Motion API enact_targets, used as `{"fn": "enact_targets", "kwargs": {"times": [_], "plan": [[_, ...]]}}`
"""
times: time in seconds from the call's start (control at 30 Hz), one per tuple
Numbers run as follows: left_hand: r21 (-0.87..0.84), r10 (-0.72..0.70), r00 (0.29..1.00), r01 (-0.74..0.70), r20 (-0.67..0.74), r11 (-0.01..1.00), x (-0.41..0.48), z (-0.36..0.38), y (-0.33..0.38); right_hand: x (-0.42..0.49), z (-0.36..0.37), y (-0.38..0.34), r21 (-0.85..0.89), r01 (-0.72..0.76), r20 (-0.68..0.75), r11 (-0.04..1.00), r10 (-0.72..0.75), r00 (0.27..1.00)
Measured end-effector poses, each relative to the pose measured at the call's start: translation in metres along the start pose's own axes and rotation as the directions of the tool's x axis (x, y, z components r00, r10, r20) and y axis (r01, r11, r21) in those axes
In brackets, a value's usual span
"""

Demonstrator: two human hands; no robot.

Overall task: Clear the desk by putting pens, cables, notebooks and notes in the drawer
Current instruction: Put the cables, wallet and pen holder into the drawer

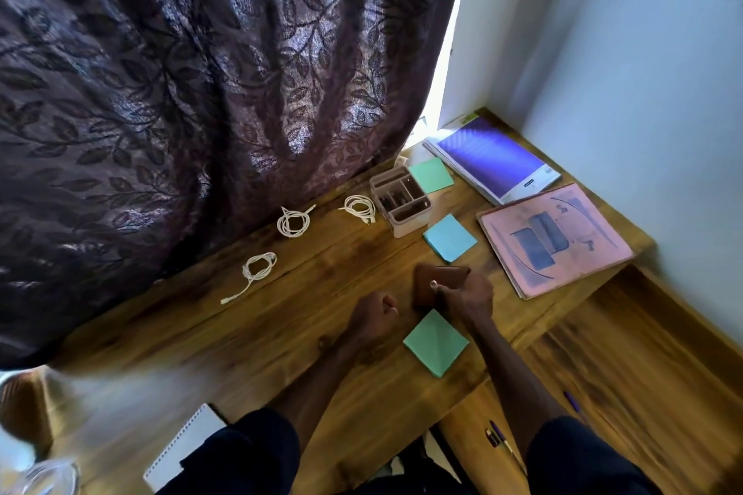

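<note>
Gripping brown wallet-like item (428,287) with right hand (468,295), fingers curled over its right edge, on desk (321,293) just beyond green sticky-note pad (436,342). Left hand (372,313) fisted, apparently empty, just beside. Drawer (603,374) lying rightward, nearest right hand.

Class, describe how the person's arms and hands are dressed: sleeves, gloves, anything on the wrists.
The left hand and right hand are bare, without gloves. Dark navy short sleeves cover the upper arms, and the forearms are uncovered. No watch or bracelet shows on either wrist.
</note>
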State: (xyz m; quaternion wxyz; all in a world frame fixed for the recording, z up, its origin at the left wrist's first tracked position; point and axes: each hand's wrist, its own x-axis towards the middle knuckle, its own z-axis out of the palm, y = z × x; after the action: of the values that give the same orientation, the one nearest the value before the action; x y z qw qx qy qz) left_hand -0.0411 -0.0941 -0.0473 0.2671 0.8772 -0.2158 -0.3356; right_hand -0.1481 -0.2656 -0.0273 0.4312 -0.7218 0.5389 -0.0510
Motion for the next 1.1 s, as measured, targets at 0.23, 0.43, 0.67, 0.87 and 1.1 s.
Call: {"fn": "enact_targets", "kwargs": {"times": [0.23,0.43,0.67,0.87,1.1], "plan": [[-0.352,-0.213,0.977,0.19,-0.029,0.917,0.01,-0.019,-0.002,-0.017,0.016,-0.039,0.123,0.124,0.005,0.985,-0.126,0.992],[-0.781,-0.232,0.965,0.238,0.122,0.577,0.024,-0.051,-0.018,-0.03,0.034,-0.067,0.474,-0.105,0.242,0.874,-0.015,0.97],[-0.894,-0.298,0.947,0.235,0.122,0.38,0.031,-0.069,-0.036,-0.038,0.051,-0.074,0.247,-0.176,0.536,0.953,0.017,0.844],[-0.907,-0.409,0.906,0.262,0.112,0.331,0.035,-0.076,-0.057,-0.015,0.069,-0.09,0.08,0.123,0.421,0.989,-0.145,0.896],[-0.769,-0.432,0.902,0.279,0.004,0.575,0.044,-0.067,-0.078,0.005,0.092,-0.101,-0.094,0.264,0.436,0.96,-0.199,0.878]]}}
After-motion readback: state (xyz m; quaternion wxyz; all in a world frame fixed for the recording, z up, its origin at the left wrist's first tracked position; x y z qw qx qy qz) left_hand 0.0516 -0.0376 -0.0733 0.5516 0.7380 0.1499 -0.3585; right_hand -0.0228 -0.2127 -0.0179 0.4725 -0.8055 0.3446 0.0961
